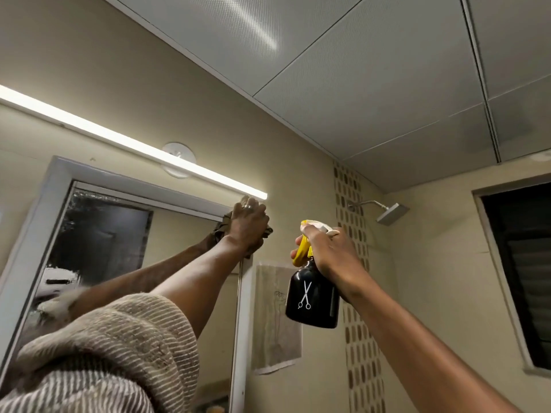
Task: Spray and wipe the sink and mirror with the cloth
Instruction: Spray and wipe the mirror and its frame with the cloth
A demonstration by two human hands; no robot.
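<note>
My left hand (249, 225) presses a brown cloth (222, 226) against the mirror's (98, 234) top right corner. My right hand (328, 251) grips a black bottle (311, 296) beside it; I read no words, only a white scissors logo (304, 295).

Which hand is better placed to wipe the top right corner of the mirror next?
The left hand. It presses the cloth against that corner of the mirror. The right hand holds the spray bottle, away from the glass.
</note>
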